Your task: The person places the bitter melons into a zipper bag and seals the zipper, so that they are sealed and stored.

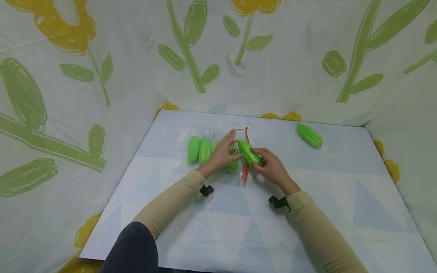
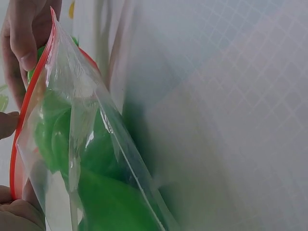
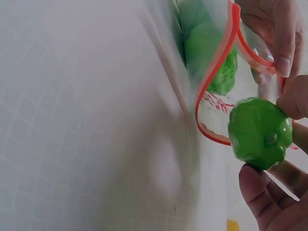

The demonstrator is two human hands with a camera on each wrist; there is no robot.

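Observation:
A clear zip bag with a red zip edge lies on the table, several green ribbed plastic vegetables inside it. The left hand holds the bag's mouth apart, its fingers at the red zip edge. At that mouth, the right hand grips another green ribbed plastic vegetable between thumb and fingers. In the right wrist view, its scalloped round end with a small nub faces the camera, close beside the red rim. Part of the left hand is hidden behind the plastic in the left wrist view.
One more green vegetable lies alone toward the table's back right. The pale table with a triangle pattern ends at a white cloth wall printed with flowers and leaves.

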